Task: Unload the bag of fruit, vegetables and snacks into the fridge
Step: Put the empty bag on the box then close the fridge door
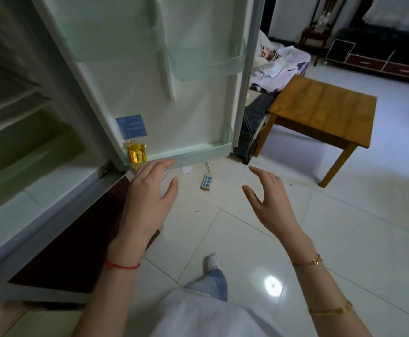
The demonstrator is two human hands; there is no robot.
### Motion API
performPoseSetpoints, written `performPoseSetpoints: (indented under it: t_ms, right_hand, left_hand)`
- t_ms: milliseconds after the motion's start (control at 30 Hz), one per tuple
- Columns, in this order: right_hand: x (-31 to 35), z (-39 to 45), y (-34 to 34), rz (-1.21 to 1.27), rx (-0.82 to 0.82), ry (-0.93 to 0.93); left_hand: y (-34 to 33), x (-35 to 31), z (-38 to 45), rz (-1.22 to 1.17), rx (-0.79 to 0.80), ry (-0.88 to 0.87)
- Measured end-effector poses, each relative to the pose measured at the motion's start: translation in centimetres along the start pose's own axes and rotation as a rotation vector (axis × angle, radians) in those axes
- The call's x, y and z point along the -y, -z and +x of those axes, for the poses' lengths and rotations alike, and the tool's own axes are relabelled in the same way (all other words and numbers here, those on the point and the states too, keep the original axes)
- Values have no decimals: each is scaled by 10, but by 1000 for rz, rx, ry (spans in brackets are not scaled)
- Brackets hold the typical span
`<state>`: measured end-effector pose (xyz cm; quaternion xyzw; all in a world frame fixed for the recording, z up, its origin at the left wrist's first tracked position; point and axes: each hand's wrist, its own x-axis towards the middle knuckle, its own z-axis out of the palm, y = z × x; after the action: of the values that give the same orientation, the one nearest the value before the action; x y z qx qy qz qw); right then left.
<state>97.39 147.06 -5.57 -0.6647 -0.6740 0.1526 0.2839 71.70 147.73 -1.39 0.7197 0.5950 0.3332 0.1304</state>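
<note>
We record the fridge point(16, 132) standing open across the left half of the frame, its door point(164, 98) swung out into the upper centre. The lowest door bin point(198, 152), a pale green translucent rail along the door's bottom edge, holds one item at its left end: a yellow snack packet point(137, 153), glossy and upright, pressed against the bin's front. The rest of that bin shows nothing else. Two higher door bins point(206, 66) in the upper centre appear without contents, though blur limits our certainty. Inside the cabinet at the left, we see white shelves point(8, 103) and a greenish drawer point(28, 147); their contents cannot be made out.

A blue label point(131, 126) is stuck to the door's inner face just above the packet.

Both hands hang in the middle of the frame, holding nothing. The left hand point(147, 198) is palm down with fingers loosely spread, its fingertips just at the lower edge of the door bin, near the packet but not touching it. The right hand point(269, 198) is turned edgewise, fingers apart and slightly curled, well clear of the door. A red string point(123, 265) circles the left wrist; a gold bracelet point(308, 262) circles the right.

At the lower left corner we note a blurred red-and-white edge; we cannot tell whether this is the bag.

On the tiled floor point(320, 239) below the door lies a power strip point(206, 182). A wooden table point(320, 110) stands at the right.
</note>
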Motion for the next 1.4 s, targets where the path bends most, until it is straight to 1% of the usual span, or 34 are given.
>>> performPoseSetpoints:
  t_ms: [100, 233, 400, 600, 733, 867, 1000, 1233, 1333, 1400]
  right_hand:
    - [-15, 40, 8, 2, -24, 27]
    - [-24, 107, 26, 43, -68, 74]
    - [-36, 197, 48, 82, -156, 115]
    - [-44, 285, 61, 133, -196, 150]
    - [-47, 332, 63, 169, -172, 132]
    - [-48, 369, 66, 226, -118, 123]
    - [-48, 395, 68, 323, 1, 142]
    - [-55, 396, 65, 476, 61, 211]
    - [-59, 385, 69, 508, 75, 212]
    - [-64, 375, 72, 514, 78, 226]
  left_hand:
    - [-16, -10, 41, 1, -43, -48]
    - [-28, -28, 105, 24, -155, -105]
    - [-43, -50, 180, 50, -259, -211]
    - [-61, -74, 230, 166, -319, -237]
    - [-75, -82, 246, 233, -325, -188]
    - [-89, -89, 250, 256, -298, -95]
    - [-98, -97, 248, 256, -312, -10]
    - [-107, -114, 236, 275, -312, 84]
    - [-117, -131, 222, 260, -378, 92]
    - [-127, -149, 210, 235, -429, 64]
